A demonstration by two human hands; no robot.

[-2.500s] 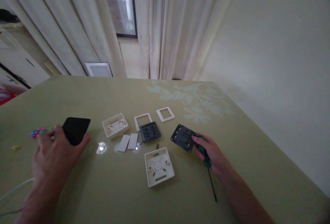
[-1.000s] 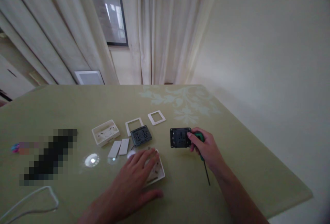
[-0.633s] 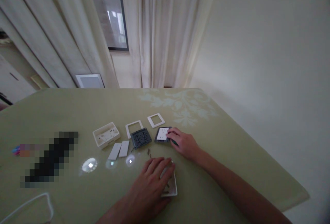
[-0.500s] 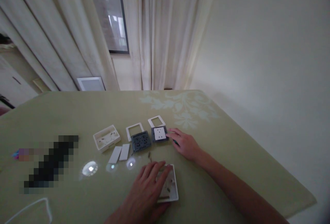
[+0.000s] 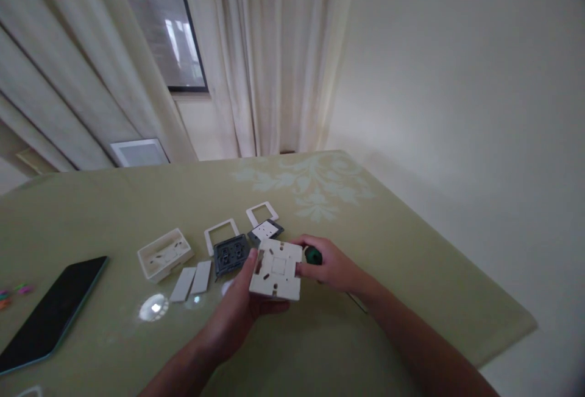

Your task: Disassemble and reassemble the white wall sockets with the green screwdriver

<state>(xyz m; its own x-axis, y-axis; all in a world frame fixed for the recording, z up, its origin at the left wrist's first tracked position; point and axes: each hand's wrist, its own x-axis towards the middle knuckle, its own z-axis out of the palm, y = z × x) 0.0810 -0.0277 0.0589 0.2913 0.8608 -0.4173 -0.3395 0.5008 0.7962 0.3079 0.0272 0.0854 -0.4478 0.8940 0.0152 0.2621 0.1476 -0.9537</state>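
Note:
My left hand (image 5: 233,312) is closed on a white socket back box (image 5: 277,269), lifted off the table with its slotted underside facing up. At the box's right edge, my right hand (image 5: 331,263) is closed around the green handle of a screwdriver (image 5: 313,256), and its fingers also touch the box. The screwdriver's thin shaft points out below the right wrist. Just beyond the box lie a dark-backed socket with a white face (image 5: 265,230) and a dark switch module (image 5: 231,255). Whatever is inside the box is hidden.
A second white back box (image 5: 165,256) sits to the left, near two white cover plates (image 5: 183,284). Two white frames (image 5: 222,234) lie behind the modules. A black tablet-like slab (image 5: 52,315) and small colourful pieces (image 5: 18,290) are farther left. A wall (image 5: 457,141) borders the table's right side.
The back box has been lifted and turned underside up by my left hand. My right hand has come from the socket to the box's edge, and the socket now lies turned. The view has shifted.

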